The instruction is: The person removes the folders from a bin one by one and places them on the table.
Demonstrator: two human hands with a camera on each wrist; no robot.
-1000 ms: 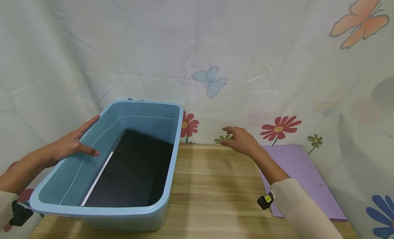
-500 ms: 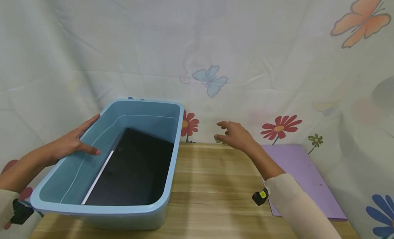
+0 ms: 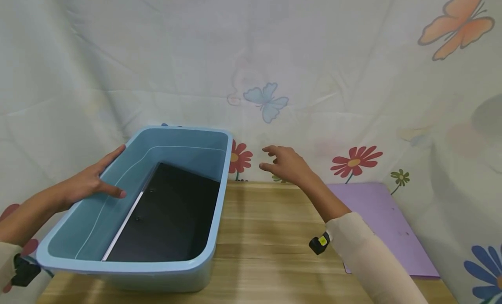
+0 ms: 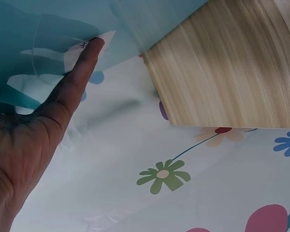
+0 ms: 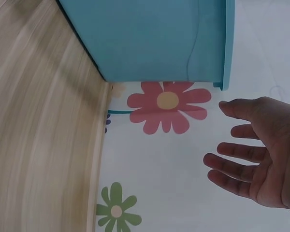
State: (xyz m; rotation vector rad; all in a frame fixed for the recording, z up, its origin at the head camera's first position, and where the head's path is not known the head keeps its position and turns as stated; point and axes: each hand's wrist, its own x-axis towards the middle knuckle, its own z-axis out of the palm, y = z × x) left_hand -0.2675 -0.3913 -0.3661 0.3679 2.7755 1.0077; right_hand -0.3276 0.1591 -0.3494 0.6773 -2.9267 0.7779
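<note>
A light blue plastic tub point(image 3: 129, 266) stands on the left part of the table. Inside it lies a flat black panel point(image 3: 168, 217) with a pale edge and small round screws or studs; its kind is unclear. My left hand point(image 3: 88, 185) holds the tub's left rim, thumb over the inside and fingers along the outer wall. From the left wrist view, a finger of that hand point(image 4: 43, 128) lies straight against the outside of the tub. My right hand point(image 3: 288, 165) hovers right of the tub, holding nothing, fingers apart and slightly bent. The right wrist view shows a gap between hand point(image 5: 268, 150) and tub point(image 5: 145, 43).
A purple flat sheet point(image 3: 386, 228) lies on the right side of the wooden table point(image 3: 270, 243). Behind and around hangs a white cloth point(image 3: 329, 55) printed with flowers and butterflies, close to the table's far edge.
My right hand has moved left toward the tub, rising a little, and its fingers have spread. The left hand and the tub stay in place.
</note>
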